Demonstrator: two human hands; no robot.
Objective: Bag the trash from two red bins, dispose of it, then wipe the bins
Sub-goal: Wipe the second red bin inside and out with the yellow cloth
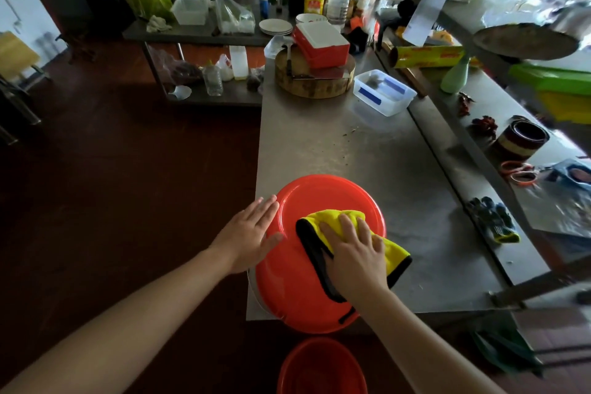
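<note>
A red bin (pixel 297 285) stands upside down at the near left corner of the steel table (pixel 361 150), its round base facing up. My left hand (pixel 251 235) lies flat on the base's left edge, fingers straight. My right hand (pixel 355 253) presses a yellow cloth with a black edge (pixel 323 233) onto the base, fingers spread over it. A second red bin (pixel 319 368) stands on the floor below the table's near edge, only partly in view.
Farther back on the table are a round wooden chopping block (pixel 315 80) with a red-and-white box (pixel 321 41) on it and a clear plastic container (pixel 383 93). Gloves (pixel 492 219), scissors (pixel 518 173) and cling-film rolls (pixel 425 56) lie on the right shelf. Dark floor lies to the left.
</note>
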